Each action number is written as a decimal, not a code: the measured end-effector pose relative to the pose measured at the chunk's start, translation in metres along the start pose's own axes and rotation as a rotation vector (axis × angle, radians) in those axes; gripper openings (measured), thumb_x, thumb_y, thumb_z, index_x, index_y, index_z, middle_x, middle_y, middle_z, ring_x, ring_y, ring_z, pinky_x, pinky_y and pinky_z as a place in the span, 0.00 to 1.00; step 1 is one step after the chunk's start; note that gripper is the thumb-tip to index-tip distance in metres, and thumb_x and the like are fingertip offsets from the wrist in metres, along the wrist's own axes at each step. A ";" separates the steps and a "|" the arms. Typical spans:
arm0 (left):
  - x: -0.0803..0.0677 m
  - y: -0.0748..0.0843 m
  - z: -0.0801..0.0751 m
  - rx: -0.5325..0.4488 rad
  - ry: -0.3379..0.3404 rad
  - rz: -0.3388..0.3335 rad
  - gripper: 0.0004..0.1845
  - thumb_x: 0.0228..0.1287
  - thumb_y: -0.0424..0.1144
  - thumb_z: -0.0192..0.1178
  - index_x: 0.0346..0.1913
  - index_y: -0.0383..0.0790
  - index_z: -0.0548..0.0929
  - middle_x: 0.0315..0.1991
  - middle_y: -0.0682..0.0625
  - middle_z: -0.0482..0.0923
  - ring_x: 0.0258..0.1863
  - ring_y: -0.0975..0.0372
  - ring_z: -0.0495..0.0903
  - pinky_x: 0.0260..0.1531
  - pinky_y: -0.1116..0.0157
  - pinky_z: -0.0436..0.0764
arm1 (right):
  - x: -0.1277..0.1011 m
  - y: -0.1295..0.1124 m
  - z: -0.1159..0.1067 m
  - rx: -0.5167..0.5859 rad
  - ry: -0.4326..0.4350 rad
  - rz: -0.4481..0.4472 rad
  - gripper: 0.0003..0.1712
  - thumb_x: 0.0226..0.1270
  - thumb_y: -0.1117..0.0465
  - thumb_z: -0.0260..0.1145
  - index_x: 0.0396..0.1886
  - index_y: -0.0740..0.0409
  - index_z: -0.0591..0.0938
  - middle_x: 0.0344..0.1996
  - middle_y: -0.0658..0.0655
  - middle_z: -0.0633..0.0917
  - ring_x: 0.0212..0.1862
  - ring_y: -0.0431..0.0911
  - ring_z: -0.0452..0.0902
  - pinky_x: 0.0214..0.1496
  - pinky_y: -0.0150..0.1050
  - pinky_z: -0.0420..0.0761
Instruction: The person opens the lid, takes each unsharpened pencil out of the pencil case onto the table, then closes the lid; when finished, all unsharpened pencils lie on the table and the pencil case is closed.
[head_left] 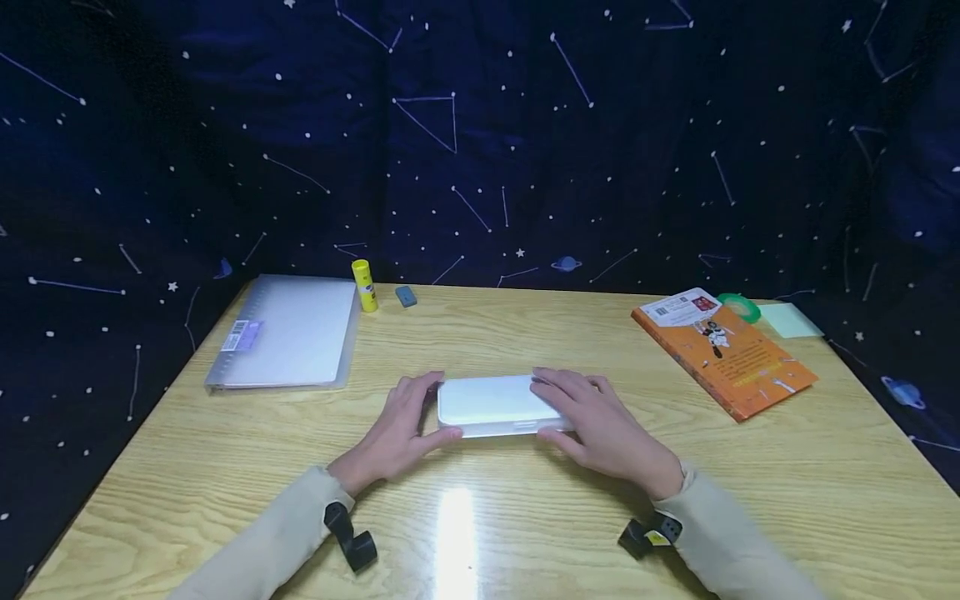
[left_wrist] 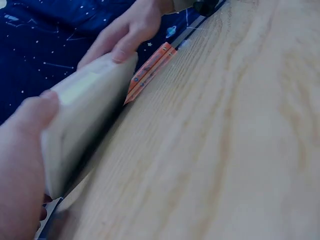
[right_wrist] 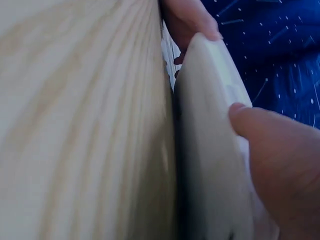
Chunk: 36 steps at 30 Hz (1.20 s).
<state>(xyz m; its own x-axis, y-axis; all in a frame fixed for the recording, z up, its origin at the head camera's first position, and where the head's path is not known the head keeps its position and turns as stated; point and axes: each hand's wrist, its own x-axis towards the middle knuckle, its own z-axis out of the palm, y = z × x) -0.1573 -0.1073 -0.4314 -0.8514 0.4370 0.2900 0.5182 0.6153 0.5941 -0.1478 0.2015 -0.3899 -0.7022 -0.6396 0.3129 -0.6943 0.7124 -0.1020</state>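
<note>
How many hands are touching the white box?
2. The left hand holds the left end of the white box, and the right hand holds its right end.

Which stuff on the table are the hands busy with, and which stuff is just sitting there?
Busy with:
white case
left hand, gripping its left end
right hand, gripping its right end

Just sitting there:
clear folder
yellow glue stick
grey eraser
orange book
green tape roll
sticky notes

Light: overhead, bright on the desk (head_left: 750,467), backdrop dim.
Glare: white streak on the desk's near edge.
Blur: both wrist views soft, close surfaces unfocused.
Distortion: head view's edges bow.
</note>
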 end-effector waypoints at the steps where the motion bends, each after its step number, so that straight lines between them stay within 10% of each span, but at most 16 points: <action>1: 0.000 0.000 0.000 -0.018 0.011 -0.009 0.42 0.58 0.59 0.61 0.69 0.37 0.63 0.59 0.44 0.70 0.52 0.57 0.66 0.51 0.58 0.68 | 0.003 -0.002 0.000 -0.011 0.013 -0.016 0.33 0.64 0.46 0.64 0.66 0.54 0.73 0.66 0.55 0.72 0.64 0.52 0.68 0.57 0.55 0.68; 21: 0.013 0.019 0.009 -0.280 0.105 -0.223 0.34 0.56 0.49 0.68 0.61 0.35 0.70 0.52 0.45 0.73 0.50 0.58 0.71 0.51 0.59 0.73 | 0.026 -0.005 0.006 -0.123 0.153 -0.095 0.32 0.76 0.39 0.40 0.55 0.54 0.80 0.47 0.51 0.85 0.48 0.48 0.80 0.42 0.43 0.73; 36: 0.010 0.018 0.012 -0.395 0.152 -0.201 0.28 0.55 0.42 0.69 0.57 0.37 0.73 0.45 0.47 0.76 0.39 0.60 0.71 0.39 0.68 0.71 | 0.027 -0.005 0.014 -0.214 0.279 -0.148 0.37 0.76 0.38 0.33 0.49 0.56 0.83 0.41 0.53 0.87 0.42 0.47 0.82 0.36 0.41 0.73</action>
<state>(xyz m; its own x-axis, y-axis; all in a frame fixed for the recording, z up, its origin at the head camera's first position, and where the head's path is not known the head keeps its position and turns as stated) -0.1555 -0.0836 -0.4267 -0.9492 0.2159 0.2290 0.2963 0.3680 0.8813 -0.1651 0.1766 -0.3942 -0.5064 -0.6574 0.5580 -0.7152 0.6817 0.1541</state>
